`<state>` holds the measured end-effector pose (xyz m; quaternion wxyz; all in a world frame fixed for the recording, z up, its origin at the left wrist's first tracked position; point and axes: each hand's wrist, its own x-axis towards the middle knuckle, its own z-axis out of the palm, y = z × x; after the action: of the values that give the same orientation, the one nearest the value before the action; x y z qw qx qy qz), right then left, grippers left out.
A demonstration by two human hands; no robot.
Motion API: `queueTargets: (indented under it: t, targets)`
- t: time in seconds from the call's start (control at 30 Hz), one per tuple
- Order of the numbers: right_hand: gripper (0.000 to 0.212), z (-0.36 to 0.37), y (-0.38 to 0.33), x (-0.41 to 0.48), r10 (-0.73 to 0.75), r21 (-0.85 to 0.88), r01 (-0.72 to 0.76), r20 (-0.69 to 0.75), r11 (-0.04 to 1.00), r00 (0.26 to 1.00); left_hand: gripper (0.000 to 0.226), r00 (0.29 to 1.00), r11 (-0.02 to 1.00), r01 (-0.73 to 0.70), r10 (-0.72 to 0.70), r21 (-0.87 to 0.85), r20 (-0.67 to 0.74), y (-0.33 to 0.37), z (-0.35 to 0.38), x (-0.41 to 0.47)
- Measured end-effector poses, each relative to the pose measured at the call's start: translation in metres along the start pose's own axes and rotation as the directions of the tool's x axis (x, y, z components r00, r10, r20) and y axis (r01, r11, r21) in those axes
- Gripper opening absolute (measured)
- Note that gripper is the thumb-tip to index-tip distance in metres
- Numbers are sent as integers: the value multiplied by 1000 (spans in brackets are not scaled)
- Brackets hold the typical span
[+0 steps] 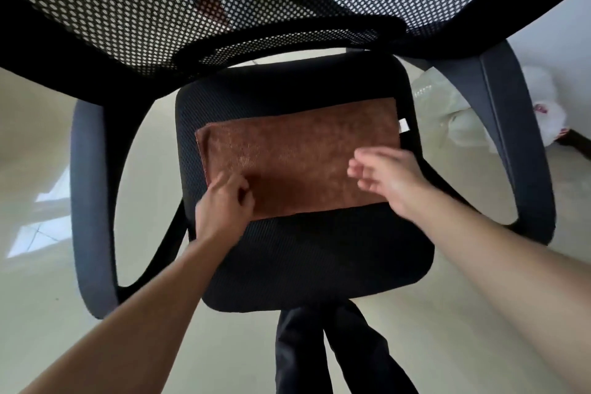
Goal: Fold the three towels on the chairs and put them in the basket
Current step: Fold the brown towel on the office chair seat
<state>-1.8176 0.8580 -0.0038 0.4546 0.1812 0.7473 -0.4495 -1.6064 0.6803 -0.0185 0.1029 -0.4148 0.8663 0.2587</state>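
Our left hand (224, 201) curls its fingers on the near left corner of the brown folded cloth towel (297, 150); a pinch we cannot confirm. Our right hand (383, 176) hovers over its right end, fingers loose, empty. Its long axis runs left-right on the black mesh chair seat (303, 253).

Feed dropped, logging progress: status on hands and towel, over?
Left hand curled on brown towel's near-left corner, grip hidden. Right hand blurred, loosely curled over its right end, looks empty. Towel flat on chair seat. Nothing blocking.
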Motion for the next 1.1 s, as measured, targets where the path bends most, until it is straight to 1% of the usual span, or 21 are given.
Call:
queueTargets:
  t: [0.03,0.1,0.13,0.2,0.27,0.3,0.33,0.37,0.4,0.43,0.47,0.5,0.53,0.6,0.63,0.7,0.73,0.8,0.97,1.0,1.1]
  targets:
    - [9,-6,17,-5,37,-38,-37,0,999,999,9,1000,1000,16,-16,8,4,-12,8,-11]
    - [7,-22,41,-8,53,-43,-58,-103,997,993,16,992,992,123,-123,0,-40,-33,15,-28]
    - [7,-30,46,-8,46,-45,-54,-150,998,988,19,982,984,178,-178,-9,-57,-40,14,-32]
    - [4,-38,51,-5,9,-106,-34,-222,994,975,22,973,974,224,-223,7,-65,-46,10,-38]
    - [10,-43,48,1,-118,-281,24,-323,959,939,18,977,980,194,-189,43,-94,-44,3,-36]
    - [17,-44,42,3,-191,-366,45,-374,930,908,15,986,990,126,-117,66,-122,-40,-1,-31]
    - [25,-44,34,6,-249,-422,61,-406,904,879,17,989,995,18,-4,95,-145,-33,-5,-24]
    - [33,-43,24,8,-281,-449,76,-410,890,868,24,981,984,-111,131,142,-141,-25,-9,-15]
    - [41,-40,14,10,-297,-472,92,-382,877,875,37,965,955,-224,246,197,-92,-16,-13,-6]
    - [46,-36,4,11,-295,-494,100,-336,864,894,56,951,921,-302,310,245,9,-10,-16,6]
    - [46,-32,-3,13,-291,-515,108,-288,850,912,81,942,895,-335,308,293,136,-5,-20,17]
    - [39,-28,-9,14,-290,-535,120,-246,836,925,104,930,873,-349,275,342,245,-3,-22,29]
    - [30,-25,-14,16,-292,-551,132,-213,824,933,122,918,845,-363,251,392,307,-4,-25,40]
    - [29,-25,-20,20,-280,-573,132,-179,809,943,141,910,807,-381,241,451,337,-12,-26,51]
    - [30,-25,-22,22,-273,-571,126,-178,811,946,145,911,803,-379,237,459,339,-16,-27,53]
    - [51,-27,-21,27,-238,-546,97,-193,832,952,151,923,820,-342,200,459,329,-20,-26,52]
    - [51,-27,-20,29,-216,-540,84,-185,838,959,153,931,835,-311,174,453,320,-22,-25,51]
    - [39,-25,-20,32,-178,-533,67,-159,843,971,156,938,850,-281,146,446,313,-24,-24,51]
    - [37,-18,-33,32,-26,-393,-49,-182,918,983,156,936,834,-298,160,465,314,-21,-25,51]
    - [37,-16,-35,32,-19,-379,-54,-188,924,982,156,936,830,-299,159,470,314,-21,-25,51]
    - [32,-16,-35,30,-74,-346,-4,-212,938,974,156,933,828,-301,154,474,325,-17,-25,50]
